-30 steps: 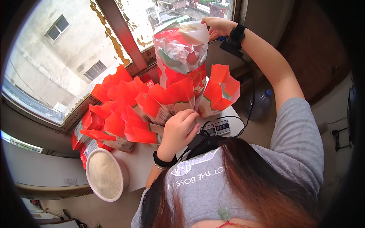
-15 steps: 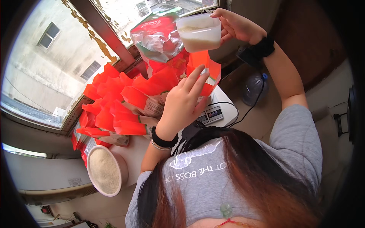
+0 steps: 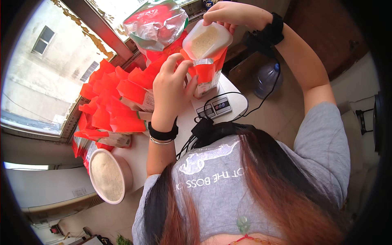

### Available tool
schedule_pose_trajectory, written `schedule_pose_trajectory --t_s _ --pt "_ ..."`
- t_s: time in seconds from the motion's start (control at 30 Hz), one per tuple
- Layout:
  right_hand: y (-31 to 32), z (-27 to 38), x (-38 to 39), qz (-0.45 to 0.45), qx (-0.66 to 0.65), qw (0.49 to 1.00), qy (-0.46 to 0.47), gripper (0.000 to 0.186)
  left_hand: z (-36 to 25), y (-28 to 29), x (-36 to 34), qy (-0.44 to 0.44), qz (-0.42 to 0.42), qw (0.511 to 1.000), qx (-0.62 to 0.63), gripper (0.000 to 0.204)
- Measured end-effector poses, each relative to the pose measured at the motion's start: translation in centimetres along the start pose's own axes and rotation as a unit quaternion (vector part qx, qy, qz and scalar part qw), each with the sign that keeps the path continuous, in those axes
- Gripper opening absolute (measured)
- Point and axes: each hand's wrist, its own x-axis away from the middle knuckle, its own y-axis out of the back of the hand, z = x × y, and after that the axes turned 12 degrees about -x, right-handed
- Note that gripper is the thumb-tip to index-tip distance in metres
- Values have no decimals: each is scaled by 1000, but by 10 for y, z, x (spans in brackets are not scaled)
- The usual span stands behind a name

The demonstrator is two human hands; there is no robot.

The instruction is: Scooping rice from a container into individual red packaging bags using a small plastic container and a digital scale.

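Note:
My right hand [image 3: 237, 14] grips the far rim of a translucent white plastic tub [image 3: 224, 40]. Pale, rice-like grains [image 3: 204, 41] lie inside it, and the tub tips toward me over an upright red paper bag [image 3: 207, 74]. Thumb and bent fingers of my left hand [image 3: 169, 87] close on the near left edge of that bag's mouth. How much the bag holds is hidden. Left of it stand several more red bags [image 3: 112, 98] with raised tops, packed together. A round pinkish bowl [image 3: 127, 176] full of similar grains sits at the table's near left.
A large crumpled silver, red and green sack [image 3: 157, 26] stands by the window. On the white table [image 3: 190, 116] lies a grey controller-like device [image 3: 214, 108], with black cables running near it. A clear plastic jug [image 3: 267, 79] with a blue cap is on the floor to the right.
The tub has come down and tilted over the bag, its grains shifting toward the near side. My left hand has drawn left and curled its fingers at the bag's edge. The view has shifted slightly.

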Motion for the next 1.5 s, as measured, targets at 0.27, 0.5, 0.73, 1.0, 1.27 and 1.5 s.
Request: schedule_pose_trajectory --t_s 0.27,0.5,0.73,1.0,1.27,1.5 --pt "-14 7 -4 -32 43 998 19 45 -1 -1 2 11 3 1000 -4 28" --pt "-14 2 -4 -21 35 998 54 48 0 -4 3 -31 -31 999 -23 30" --pt "-20 -6 -4 -63 31 994 85 48 -9 -16 45 55 -50 997 20 21" --pt "-23 2 6 -63 58 992 96 49 4 -40 114 133 165 975 61 9" --pt "-32 20 17 -120 185 972 86 51 22 -74 146 94 274 956 35 17" --pt "-30 14 18 -122 182 970 102 51 21 -82 158 128 399 903 93 30"
